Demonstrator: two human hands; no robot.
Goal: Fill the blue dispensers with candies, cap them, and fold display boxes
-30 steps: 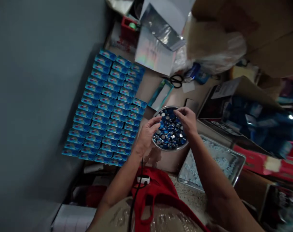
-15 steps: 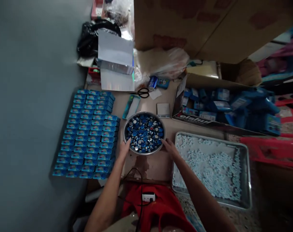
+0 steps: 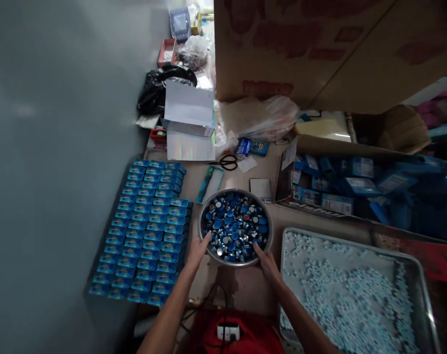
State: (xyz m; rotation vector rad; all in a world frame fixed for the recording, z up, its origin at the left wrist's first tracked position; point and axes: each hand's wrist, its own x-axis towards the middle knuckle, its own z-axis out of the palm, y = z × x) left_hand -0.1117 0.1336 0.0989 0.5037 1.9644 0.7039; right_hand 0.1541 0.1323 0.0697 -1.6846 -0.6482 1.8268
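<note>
A round metal bowl (image 3: 238, 264) full of small blue and silver caps (image 3: 236, 223) is between my hands. My left hand (image 3: 198, 250) grips its lower left rim, thumb over the edge. On the lower right rim, my right hand (image 3: 265, 260) holds on the same way, its thumb inside the bowl. The fingers under the bowl are hidden. Left of it, small blue boxes (image 3: 145, 231) are stacked in rows. A metal tray (image 3: 319, 237) of small pale blue and white pieces (image 3: 356, 290) lies to the right.
Beyond the bowl are an open narrow carton (image 3: 210, 184), black-handled scissors (image 3: 228, 162), a blue can (image 3: 243, 147) and a small square box (image 3: 260, 189). An open cardboard box (image 3: 341, 216) of blue packets stands at right. A large carton (image 3: 282, 54) rises behind.
The bowl appears larger and nearer, with both hands still on its rim. My view has shifted, so the table things sit lower in the picture.
</note>
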